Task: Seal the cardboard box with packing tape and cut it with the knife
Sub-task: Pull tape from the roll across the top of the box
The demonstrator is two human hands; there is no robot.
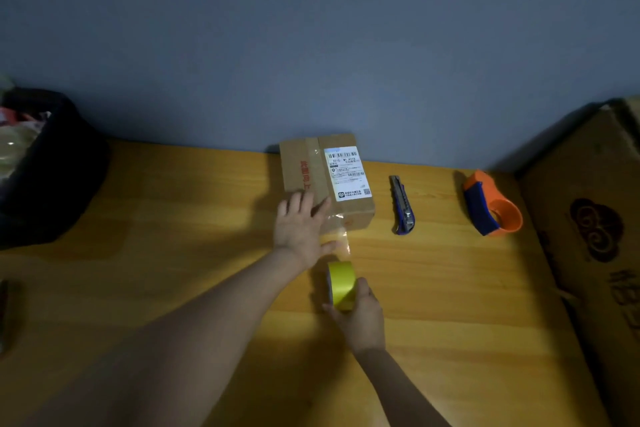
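A small cardboard box [341,177] with a white shipping label lies on the wooden table [173,218] near the wall. My left hand [299,225] lies flat, fingers spread, on the box's near end. A clear strip of tape [341,236] runs from the box down to a yellow tape roll [341,282]. My right hand [360,315] grips that roll just in front of the box. A blue and grey utility knife [402,204] lies to the right of the box, untouched.
An orange and blue tape dispenser [491,204] sits right of the knife. A large cardboard carton [588,236] stands along the table's right side. A dark bag [52,166] with things in it occupies the far left.
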